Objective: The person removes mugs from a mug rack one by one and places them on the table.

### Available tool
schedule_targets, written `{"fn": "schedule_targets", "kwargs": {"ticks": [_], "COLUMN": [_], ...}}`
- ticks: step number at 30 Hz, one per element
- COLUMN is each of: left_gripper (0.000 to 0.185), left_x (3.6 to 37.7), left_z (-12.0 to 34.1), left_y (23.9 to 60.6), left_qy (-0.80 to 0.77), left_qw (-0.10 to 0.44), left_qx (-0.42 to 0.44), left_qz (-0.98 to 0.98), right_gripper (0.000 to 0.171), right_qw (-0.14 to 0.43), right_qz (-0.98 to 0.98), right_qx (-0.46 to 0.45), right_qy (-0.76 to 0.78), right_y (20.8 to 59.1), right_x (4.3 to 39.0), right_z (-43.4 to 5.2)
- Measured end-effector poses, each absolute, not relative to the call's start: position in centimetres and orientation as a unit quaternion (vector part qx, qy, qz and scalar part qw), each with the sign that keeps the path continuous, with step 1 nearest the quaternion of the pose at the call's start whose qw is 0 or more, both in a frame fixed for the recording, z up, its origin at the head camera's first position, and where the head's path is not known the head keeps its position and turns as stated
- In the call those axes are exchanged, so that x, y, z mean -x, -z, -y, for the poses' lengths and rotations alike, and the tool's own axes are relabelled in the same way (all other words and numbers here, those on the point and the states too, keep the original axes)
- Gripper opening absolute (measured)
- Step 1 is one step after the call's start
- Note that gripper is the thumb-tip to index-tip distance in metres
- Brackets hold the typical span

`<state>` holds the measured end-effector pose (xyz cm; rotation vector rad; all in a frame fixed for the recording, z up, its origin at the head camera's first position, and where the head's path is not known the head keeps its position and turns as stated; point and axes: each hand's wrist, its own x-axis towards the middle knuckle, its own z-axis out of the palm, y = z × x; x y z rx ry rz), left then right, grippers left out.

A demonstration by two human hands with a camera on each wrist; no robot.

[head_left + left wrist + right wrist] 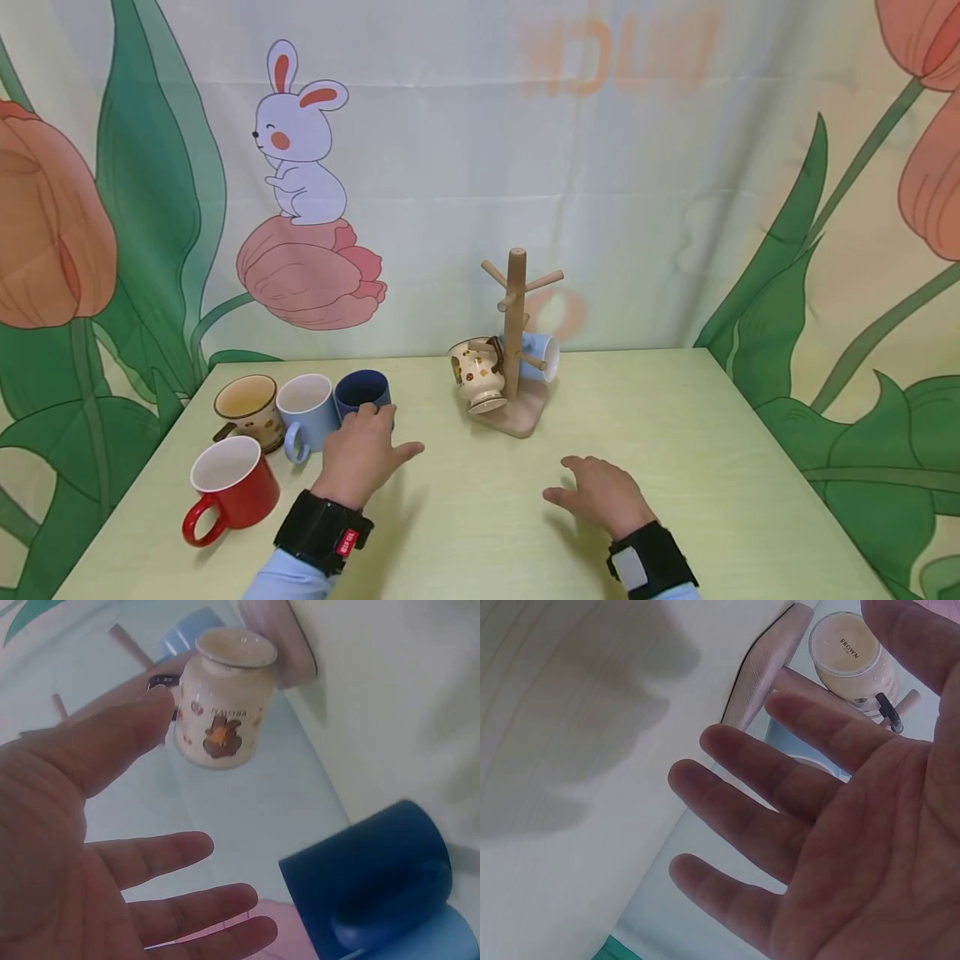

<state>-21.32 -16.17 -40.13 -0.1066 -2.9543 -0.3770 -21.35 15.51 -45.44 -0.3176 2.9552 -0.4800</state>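
Observation:
My left hand (360, 457) reaches over the table beside a navy blue mug (362, 387), fingers spread and thumb pointing right. In the left wrist view the navy mug (367, 870) stands apart from the outstretched fingers (195, 904), with nothing in the palm. My right hand (600, 493) hovers above the table at the right, its fingers extended and holding nothing. Between and beyond both hands stands a wooden mug rack (516, 325). On its lower pegs hang a cream patterned mug (477, 375) and a light blue mug (542, 357).
To the left of the navy mug stand a light blue and white mug (311, 410) and a cream mug (262, 421) with a brown handle. A red mug (247, 493) is nearer the front. Behind the table (675, 417) hangs a printed curtain (450, 167).

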Motion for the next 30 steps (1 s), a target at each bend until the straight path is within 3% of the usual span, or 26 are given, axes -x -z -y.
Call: {"fn": "schedule_targets", "kwargs": {"ticks": [15, 30], "left_gripper": [0.066, 0.056], "left_x": [24.7, 28.9], "left_z": [12.5, 9.8], "left_y": [40.4, 38.7], "left_qy": [0.115, 0.106], "left_qw": [0.091, 0.090], "left_qx": [0.082, 0.090], "left_qz": [0.986, 0.986], "right_gripper": [0.059, 0.058], "right_qw": [0.033, -0.021], "right_qz": [-0.982, -0.989], "right_qx": [0.108, 0.103], "right_qy": [0.150, 0.105], "right_y": [44.1, 41.3], "right_x": [22.1, 25.1], "right_z": [-15.5, -14.5]}}
